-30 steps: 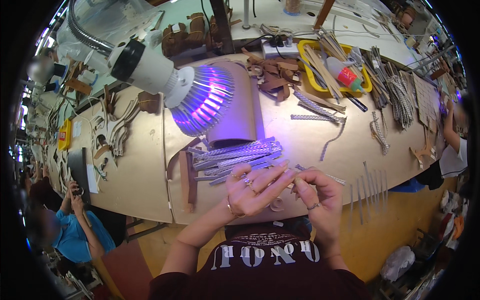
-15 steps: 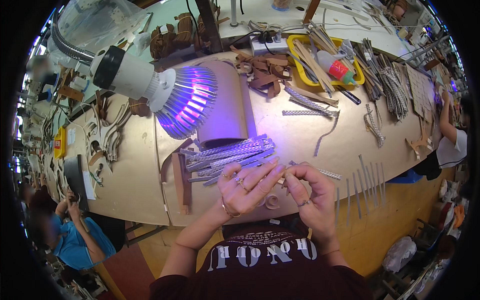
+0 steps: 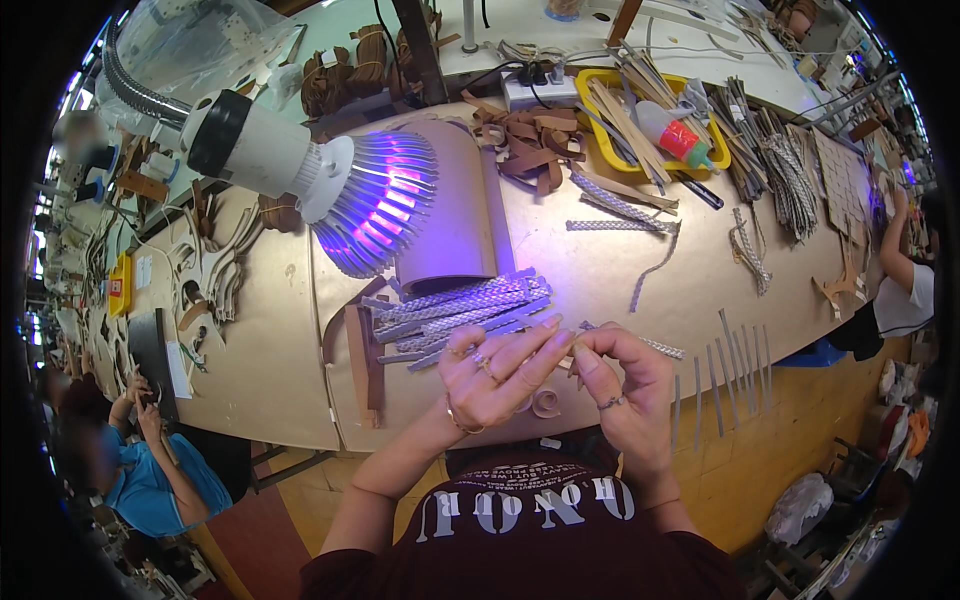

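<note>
My left hand [image 3: 500,378] and my right hand [image 3: 628,385] meet in front of me at the table's near edge. The left fingers are drawn together, their tips touching the right thumb and forefinger, which pinch. Whatever sits between the tips is too small and too covered to name. A grey braided strap [image 3: 662,349] shows behind my right hand; whether it is gripped or just lying there is unclear. Just beyond my left hand lies a pile of grey braided straps [image 3: 450,308]. A small coiled pale strip [image 3: 545,403] is below the fingertips.
A lamp with a finned head [image 3: 375,205] glows purple over the table, beside a curved brown form [image 3: 450,215]. A yellow basket [image 3: 722,150] holds strips and a bottle [image 3: 680,135]. Brown straps [image 3: 535,145] lie behind. Thin grey strips [image 3: 740,365] line the right edge. Co-workers sit at both sides.
My hands keep almost the same pose, fingertips still together. The view has shifted very slightly; nothing has plainly been picked up or let go.
</note>
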The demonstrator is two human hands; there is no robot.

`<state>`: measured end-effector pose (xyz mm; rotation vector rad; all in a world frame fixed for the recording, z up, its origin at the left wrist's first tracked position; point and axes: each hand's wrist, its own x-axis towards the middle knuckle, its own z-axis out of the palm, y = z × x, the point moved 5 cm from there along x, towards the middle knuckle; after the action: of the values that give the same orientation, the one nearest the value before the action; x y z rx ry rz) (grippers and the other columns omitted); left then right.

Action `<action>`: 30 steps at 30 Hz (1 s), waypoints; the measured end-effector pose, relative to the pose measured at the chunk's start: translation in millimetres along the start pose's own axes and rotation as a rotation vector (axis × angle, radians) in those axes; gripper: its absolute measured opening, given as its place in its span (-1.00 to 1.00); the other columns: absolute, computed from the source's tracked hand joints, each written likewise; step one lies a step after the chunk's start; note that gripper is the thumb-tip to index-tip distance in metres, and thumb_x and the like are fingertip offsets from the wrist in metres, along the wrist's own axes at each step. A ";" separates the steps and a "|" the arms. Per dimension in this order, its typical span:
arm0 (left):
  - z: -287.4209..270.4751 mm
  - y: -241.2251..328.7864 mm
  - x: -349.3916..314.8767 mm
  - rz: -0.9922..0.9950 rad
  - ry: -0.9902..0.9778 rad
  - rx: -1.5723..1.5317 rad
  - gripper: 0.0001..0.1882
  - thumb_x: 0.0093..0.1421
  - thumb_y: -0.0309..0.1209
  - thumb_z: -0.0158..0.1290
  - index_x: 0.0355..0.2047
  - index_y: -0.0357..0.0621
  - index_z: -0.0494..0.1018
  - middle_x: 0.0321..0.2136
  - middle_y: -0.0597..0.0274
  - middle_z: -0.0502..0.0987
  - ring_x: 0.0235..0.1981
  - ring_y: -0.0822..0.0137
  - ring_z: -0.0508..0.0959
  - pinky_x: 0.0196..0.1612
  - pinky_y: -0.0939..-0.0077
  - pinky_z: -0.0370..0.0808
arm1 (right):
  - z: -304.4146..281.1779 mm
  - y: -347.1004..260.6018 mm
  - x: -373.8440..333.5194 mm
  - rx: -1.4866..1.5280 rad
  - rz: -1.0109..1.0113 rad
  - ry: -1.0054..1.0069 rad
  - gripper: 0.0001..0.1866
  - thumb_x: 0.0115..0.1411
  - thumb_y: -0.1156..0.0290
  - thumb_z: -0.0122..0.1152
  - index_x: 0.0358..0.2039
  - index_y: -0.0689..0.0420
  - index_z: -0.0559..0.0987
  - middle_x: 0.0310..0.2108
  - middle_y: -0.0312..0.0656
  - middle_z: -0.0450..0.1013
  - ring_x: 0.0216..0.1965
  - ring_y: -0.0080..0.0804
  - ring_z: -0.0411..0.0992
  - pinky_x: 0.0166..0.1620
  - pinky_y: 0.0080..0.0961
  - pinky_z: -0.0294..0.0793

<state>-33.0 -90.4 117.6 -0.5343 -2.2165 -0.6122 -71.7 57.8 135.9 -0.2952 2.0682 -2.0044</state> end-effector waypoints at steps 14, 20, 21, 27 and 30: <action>-0.9 -10.5 24.7 -0.393 -0.105 -0.529 -0.72 -0.04 -0.57 0.21 -0.25 -0.19 0.62 -0.20 0.14 0.63 -0.42 0.28 0.60 -0.35 0.44 0.53 | -0.2 -13.7 3.2 -0.513 -0.436 0.066 -0.90 0.12 0.51 0.27 -0.32 0.14 0.57 -0.47 -0.31 0.49 -0.48 -0.42 0.43 -0.26 -0.46 0.22; -5.6 -13.6 30.2 -0.366 -0.108 -0.530 -0.80 0.02 -0.62 0.20 -0.29 -0.21 0.63 -0.30 0.09 0.64 -0.42 0.27 0.61 -0.34 0.48 0.55 | 3.9 -15.5 3.4 -0.548 -0.470 0.051 -0.91 0.09 0.55 0.27 -0.35 0.16 0.56 -0.46 -0.28 0.50 -0.45 -0.40 0.44 -0.24 -0.44 0.26; -4.5 -15.8 28.7 -0.420 -0.118 -0.598 -0.82 0.04 -0.61 0.20 -0.30 -0.22 0.63 -0.30 0.09 0.65 -0.40 0.28 0.62 -0.32 0.49 0.55 | 3.8 -15.2 2.8 -0.532 -0.458 0.048 -0.92 0.07 0.57 0.26 -0.38 0.16 0.56 -0.47 -0.26 0.49 -0.44 -0.36 0.43 -0.22 -0.43 0.29; 3.5 -38.1 14.9 -0.811 -0.124 -0.929 -0.88 0.23 -0.51 0.10 -0.31 -0.29 0.61 -0.29 0.11 0.65 -0.29 0.39 0.62 -0.20 0.53 0.54 | -4.9 -15.5 -2.9 -0.100 -0.416 -0.099 -0.80 0.06 0.40 0.40 -0.35 0.18 0.56 -0.37 -0.18 0.48 -0.35 -0.32 0.42 -0.22 -0.45 0.36; 10.6 -43.3 5.6 -1.035 -0.157 -1.297 -0.81 0.31 -0.44 0.05 -0.31 -0.31 0.60 -0.30 0.12 0.65 -0.28 0.44 0.61 -0.17 0.55 0.53 | -13.3 -13.7 2.7 -0.283 -0.483 -0.024 -0.63 0.01 0.28 0.47 -0.19 0.13 0.60 -0.22 -0.13 0.47 -0.29 -0.30 0.42 -0.22 -0.45 0.42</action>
<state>-66.0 -117.8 104.4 0.0727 -1.8269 -2.6410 -78.8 69.1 149.8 -0.9462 2.4424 -1.9147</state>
